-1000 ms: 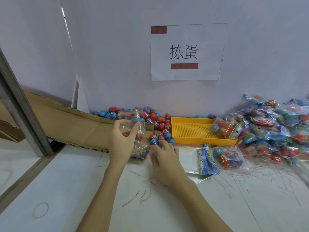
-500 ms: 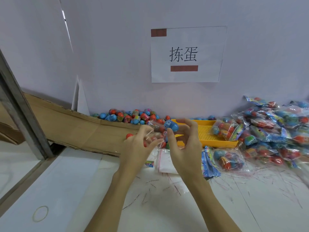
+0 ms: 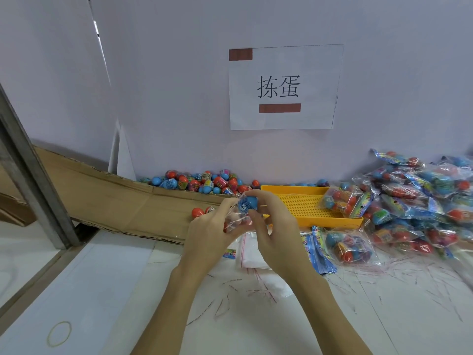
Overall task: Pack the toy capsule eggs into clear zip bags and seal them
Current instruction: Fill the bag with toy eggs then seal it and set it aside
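Note:
My left hand [image 3: 210,231] grips a clear zip bag [image 3: 236,219] raised above the table, with red eggs showing inside it. My right hand [image 3: 275,226] pinches a blue capsule egg [image 3: 247,203] right at the bag's top opening. Loose red and blue eggs [image 3: 204,181] lie heaped along the wall behind my hands, and one red egg [image 3: 197,212] sits on the cardboard. Flat empty zip bags [image 3: 249,252] lie on the table under my hands.
A yellow perforated tray [image 3: 302,201] stands right of my hands with a filled bag [image 3: 340,201] resting on its edge. Several filled bags [image 3: 422,201] are heaped at the right. Printed header cards [image 3: 320,249], a cardboard sheet [image 3: 107,201], a metal post [image 3: 33,180] and a rubber band [image 3: 59,333] are also here.
My hands rose from the table to in front of the egg heap. The right hand picked up a blue egg and brought it to the mouth of the bag held by the left.

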`<state>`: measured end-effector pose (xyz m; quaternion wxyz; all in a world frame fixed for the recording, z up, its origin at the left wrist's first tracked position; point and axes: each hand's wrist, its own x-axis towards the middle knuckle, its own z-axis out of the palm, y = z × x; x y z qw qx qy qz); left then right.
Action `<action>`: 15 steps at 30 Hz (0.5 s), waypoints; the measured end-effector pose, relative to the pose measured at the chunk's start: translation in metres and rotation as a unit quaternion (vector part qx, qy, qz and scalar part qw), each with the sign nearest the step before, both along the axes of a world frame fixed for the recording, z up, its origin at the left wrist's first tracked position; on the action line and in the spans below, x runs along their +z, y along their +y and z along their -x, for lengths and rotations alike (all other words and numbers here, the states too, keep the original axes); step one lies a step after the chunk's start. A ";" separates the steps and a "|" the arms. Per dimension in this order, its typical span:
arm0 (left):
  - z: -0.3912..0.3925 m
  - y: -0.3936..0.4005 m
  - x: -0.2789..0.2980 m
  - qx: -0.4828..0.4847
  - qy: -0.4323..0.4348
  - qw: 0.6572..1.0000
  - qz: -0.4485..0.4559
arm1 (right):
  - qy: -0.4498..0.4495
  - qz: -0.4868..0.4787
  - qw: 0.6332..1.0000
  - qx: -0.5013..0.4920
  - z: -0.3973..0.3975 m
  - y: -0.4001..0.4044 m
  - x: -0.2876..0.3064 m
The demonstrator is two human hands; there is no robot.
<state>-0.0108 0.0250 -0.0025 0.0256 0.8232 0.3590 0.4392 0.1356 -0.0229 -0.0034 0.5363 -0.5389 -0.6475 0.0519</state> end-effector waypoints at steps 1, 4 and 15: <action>0.000 0.000 0.000 -0.001 0.002 1.000 0.000 | -0.004 0.008 1.000 -0.003 -0.001 0.001 -0.001; -0.001 0.001 -0.002 0.006 0.005 1.000 0.005 | 0.006 0.024 1.000 -0.010 -0.002 0.002 -0.002; 0.003 0.002 -0.002 0.036 0.007 0.999 -0.023 | -0.027 0.032 0.999 -0.004 0.003 -0.002 -0.002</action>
